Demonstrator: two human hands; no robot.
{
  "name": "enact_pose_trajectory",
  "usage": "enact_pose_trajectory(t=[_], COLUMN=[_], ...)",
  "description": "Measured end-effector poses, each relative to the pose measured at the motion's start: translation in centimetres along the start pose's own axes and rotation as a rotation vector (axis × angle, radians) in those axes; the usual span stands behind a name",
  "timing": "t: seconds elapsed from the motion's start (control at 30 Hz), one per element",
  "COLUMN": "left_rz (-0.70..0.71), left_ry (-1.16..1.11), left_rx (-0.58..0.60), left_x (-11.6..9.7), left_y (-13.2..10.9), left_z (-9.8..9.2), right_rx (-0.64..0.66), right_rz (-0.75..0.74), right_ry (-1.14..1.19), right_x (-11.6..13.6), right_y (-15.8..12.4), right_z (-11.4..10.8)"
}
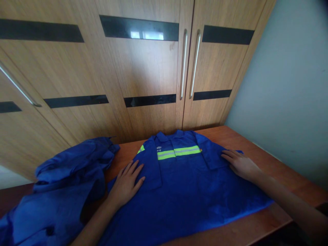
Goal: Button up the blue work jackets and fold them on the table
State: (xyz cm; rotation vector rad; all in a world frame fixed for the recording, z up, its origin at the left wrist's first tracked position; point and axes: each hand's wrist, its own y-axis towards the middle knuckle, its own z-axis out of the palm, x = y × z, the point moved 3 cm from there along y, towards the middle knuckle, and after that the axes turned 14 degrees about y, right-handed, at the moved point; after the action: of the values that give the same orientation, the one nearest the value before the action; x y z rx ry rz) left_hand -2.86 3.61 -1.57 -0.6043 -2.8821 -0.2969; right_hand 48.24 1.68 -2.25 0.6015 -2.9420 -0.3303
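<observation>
A blue work shirt (187, 191) with a yellow-green reflective stripe across the chest lies spread flat on the wooden table (258, 150), collar toward the wardrobe. My left hand (126, 184) rests flat on the shirt's left side, fingers stretched out. My right hand (239, 164) lies flat on the shirt's right shoulder, fingers extended toward the collar. Neither hand holds anything.
A crumpled pile of blue garments (61, 184) sits on the table's left part, touching the shirt's edge. Wooden wardrobe doors with metal handles (183, 65) stand right behind the table. A pale wall (289, 95) borders the right side.
</observation>
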Motion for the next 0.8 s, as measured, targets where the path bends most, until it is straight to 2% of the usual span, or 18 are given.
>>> enact_pose_trajectory(t=[0.1, 0.23, 0.33, 0.43, 0.57, 0.63, 0.7, 0.8], left_rz=[-0.002, 0.0, -0.002, -0.003, 0.003, 0.005, 0.003, -0.001], left_ry=[0.001, 0.008, 0.013, 0.016, 0.02, 0.023, 0.027, 0.029], left_rx=[0.002, 0.023, 0.027, 0.024, 0.012, 0.012, 0.016, 0.015], left_x=[0.0, 0.0, -0.1, -0.1, -0.1, -0.1, -0.1, -0.2], left_y=[0.0, 0.0, 0.0, 0.0, 0.0, -0.1, -0.1, 0.0], left_z=[0.0, -0.1, -0.2, -0.2, 0.0, 0.0, 0.0, -0.1], right_rx=[0.006, 0.009, 0.023, 0.014, -0.157, -0.262, -0.298, -0.233], right_rz=[0.024, 0.044, 0.097, 0.14, 0.279, 0.356, 0.338, 0.188], right_ry=[-0.001, 0.079, 0.162, 0.306, 0.558, 0.569, 0.498, 0.387], right_x=[0.8, 1.4, 1.2, 0.5, -1.3, -1.9, -1.8, -0.4], right_y=[0.2, -0.5, -1.3, -1.7, -1.0, -0.6, -0.1, 0.8], right_z=[0.0, 1.4, 2.4, 2.5, 1.5, 1.0, 0.9, 1.5])
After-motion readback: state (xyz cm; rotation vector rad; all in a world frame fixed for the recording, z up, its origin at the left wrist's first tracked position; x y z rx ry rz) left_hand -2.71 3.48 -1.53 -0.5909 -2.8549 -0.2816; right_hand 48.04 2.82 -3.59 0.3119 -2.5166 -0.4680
